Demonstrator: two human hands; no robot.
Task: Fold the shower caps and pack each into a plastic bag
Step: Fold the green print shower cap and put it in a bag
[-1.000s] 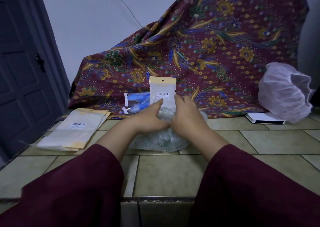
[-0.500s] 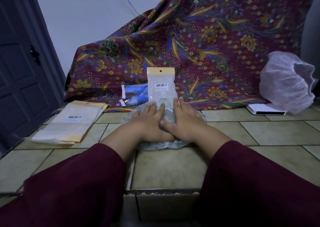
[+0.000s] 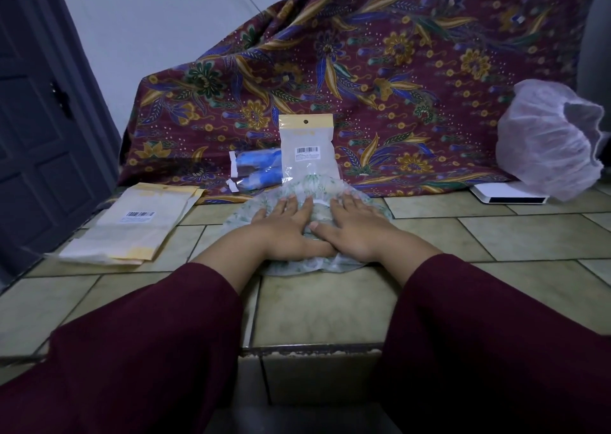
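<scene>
Shower cap (image 3: pixel 334 263) is laid flat on the tiled counter (image 3: pixel 324 308), pinned under both palms. Left hand (image 3: pixel 284 227) and right hand (image 3: pixel 355 230) are spread side by side on it, fingers straight and pressing, nothing gripped; right thumb is touching the left hand. Cap is translucent with a green leaf print, crumpled edges seen past the fingertips. A plastic bag (image 3: pixel 309 150) is propped upright just behind it.

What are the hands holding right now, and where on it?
Nothing is gripped: left hand and right hand press flat on the middle of the shower cap.
</scene>
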